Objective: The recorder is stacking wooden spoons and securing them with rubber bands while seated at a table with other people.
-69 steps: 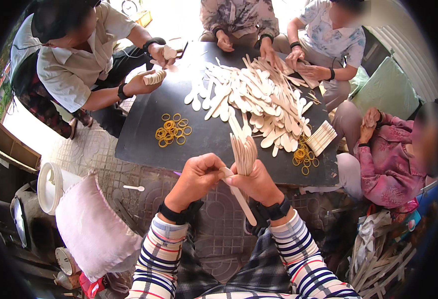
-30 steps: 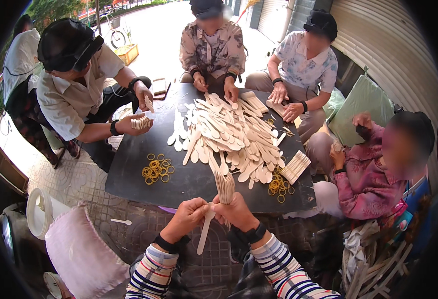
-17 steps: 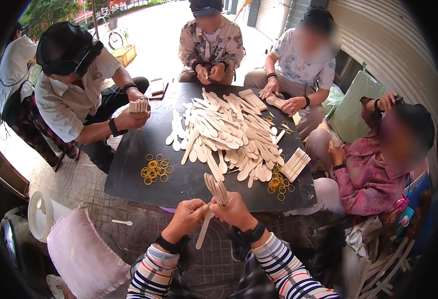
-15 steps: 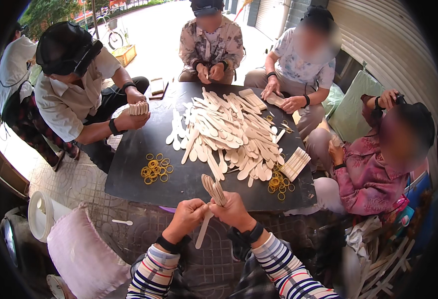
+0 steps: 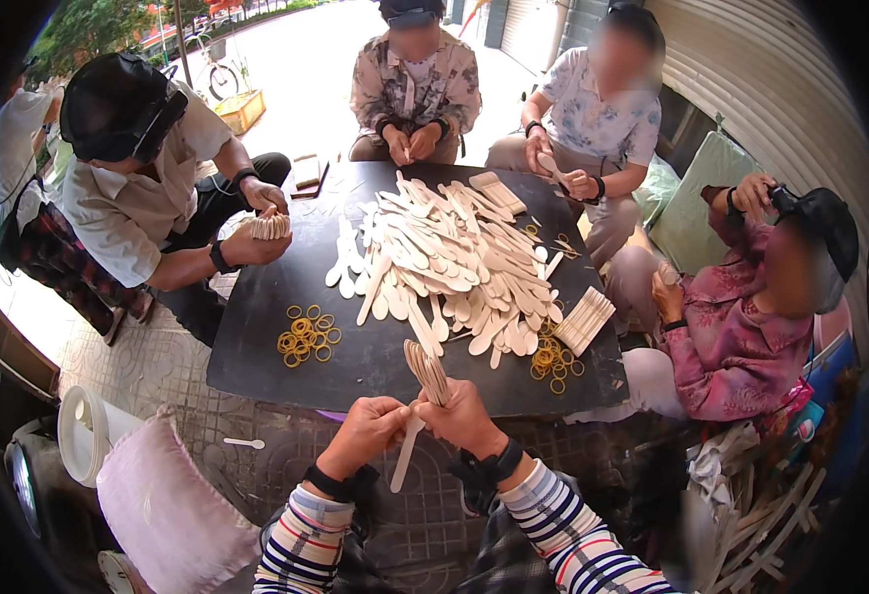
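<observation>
My right hand (image 5: pixel 462 420) is closed around a bundle of wooden spoons (image 5: pixel 423 368), their rounded ends fanned upward over the table's near edge. My left hand (image 5: pixel 365 436) is pinched shut beside it, fingertips meeting the right hand's fingers. A single wooden spoon (image 5: pixel 406 457) slants down between the two hands, its upper end at the left fingertips. Beyond them, a large heap of loose wooden spoons (image 5: pixel 454 262) covers the middle of the black table (image 5: pixel 256 374). Yellow rubber bands (image 5: pixel 306 337) lie left of the heap, with another pile of rubber bands (image 5: pixel 553 361) on the right.
Stacked spoons (image 5: pixel 585 321) lie at the table's right side. Co-workers sit around the table, one at left holding a spoon bundle (image 5: pixel 271 228). A pink cushion (image 5: pixel 172 495) and white bucket (image 5: pixel 83 436) stand at lower left; one spoon (image 5: pixel 244 443) lies on the floor.
My hands keep almost the same pose, the bundle tilted slightly differently. The co-worker at far right of the table has raised the spoons in their hands. The whole view has shifted slightly.
</observation>
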Action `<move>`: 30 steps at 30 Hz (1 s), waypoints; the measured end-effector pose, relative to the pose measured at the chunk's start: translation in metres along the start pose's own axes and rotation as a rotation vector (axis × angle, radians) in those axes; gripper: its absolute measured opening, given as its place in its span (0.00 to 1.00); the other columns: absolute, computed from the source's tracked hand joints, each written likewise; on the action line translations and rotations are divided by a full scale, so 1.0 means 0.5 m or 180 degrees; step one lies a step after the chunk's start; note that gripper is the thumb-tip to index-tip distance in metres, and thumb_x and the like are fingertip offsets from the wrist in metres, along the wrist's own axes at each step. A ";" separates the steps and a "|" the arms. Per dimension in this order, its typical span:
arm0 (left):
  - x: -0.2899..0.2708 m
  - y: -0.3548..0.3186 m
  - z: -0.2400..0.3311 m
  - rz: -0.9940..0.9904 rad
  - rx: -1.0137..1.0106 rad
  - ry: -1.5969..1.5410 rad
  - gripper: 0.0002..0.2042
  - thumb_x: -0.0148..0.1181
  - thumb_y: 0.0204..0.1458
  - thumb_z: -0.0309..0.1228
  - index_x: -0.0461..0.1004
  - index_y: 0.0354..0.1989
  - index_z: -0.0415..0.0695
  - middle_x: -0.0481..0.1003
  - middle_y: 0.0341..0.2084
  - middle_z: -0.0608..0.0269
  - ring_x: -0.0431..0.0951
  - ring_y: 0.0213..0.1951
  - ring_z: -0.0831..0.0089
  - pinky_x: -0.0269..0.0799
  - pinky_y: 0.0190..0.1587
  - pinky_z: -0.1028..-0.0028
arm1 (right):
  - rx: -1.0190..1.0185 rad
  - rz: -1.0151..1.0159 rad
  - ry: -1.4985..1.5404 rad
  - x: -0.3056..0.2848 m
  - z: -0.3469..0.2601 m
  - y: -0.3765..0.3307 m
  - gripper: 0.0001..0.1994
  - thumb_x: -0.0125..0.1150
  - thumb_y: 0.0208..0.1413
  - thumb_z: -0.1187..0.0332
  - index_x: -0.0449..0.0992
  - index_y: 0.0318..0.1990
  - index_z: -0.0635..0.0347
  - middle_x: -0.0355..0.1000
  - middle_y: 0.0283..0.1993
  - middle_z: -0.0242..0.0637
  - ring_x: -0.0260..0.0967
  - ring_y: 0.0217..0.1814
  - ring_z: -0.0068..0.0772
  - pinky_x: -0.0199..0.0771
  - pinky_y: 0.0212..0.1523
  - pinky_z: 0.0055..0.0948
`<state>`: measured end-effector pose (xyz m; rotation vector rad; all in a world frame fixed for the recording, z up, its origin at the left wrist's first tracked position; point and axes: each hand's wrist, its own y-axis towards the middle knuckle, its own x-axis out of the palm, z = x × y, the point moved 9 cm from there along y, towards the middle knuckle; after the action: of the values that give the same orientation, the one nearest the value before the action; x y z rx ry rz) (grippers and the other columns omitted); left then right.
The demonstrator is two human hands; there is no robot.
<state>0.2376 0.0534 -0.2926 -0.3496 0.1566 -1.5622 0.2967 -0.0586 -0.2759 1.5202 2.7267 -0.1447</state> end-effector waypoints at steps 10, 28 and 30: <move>-0.008 0.008 -0.008 0.0358 0.0420 0.0714 0.11 0.54 0.57 0.31 0.76 0.26 0.37 0.71 0.15 0.70 0.68 0.17 0.84 0.64 0.20 0.81 | -0.0785 0.0439 -0.0960 0.002 -0.032 -0.007 0.07 0.57 0.45 0.71 0.74 0.27 0.67 0.70 0.19 0.42 0.69 0.22 0.22 0.70 0.24 0.28; -0.024 0.009 0.031 0.0691 0.0794 0.1248 0.09 0.56 0.53 0.28 0.76 0.26 0.34 0.72 0.14 0.65 0.69 0.17 0.81 0.64 0.20 0.78 | 0.0325 0.0091 0.0269 0.001 0.011 0.009 0.03 0.57 0.47 0.75 0.72 0.29 0.65 0.70 0.19 0.34 0.66 0.16 0.18 0.64 0.13 0.18; -0.010 0.002 0.008 0.0107 0.0204 0.0155 0.08 0.56 0.54 0.28 0.76 0.30 0.36 0.73 0.18 0.70 0.69 0.19 0.84 0.65 0.21 0.82 | 0.0362 0.0020 0.0380 -0.004 0.012 0.004 0.03 0.57 0.47 0.76 0.72 0.30 0.65 0.70 0.19 0.34 0.66 0.16 0.19 0.65 0.13 0.18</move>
<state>0.2398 0.0589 -0.2899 -0.2574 0.1494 -1.5396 0.2991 -0.0598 -0.2818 1.6160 2.8509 -0.2198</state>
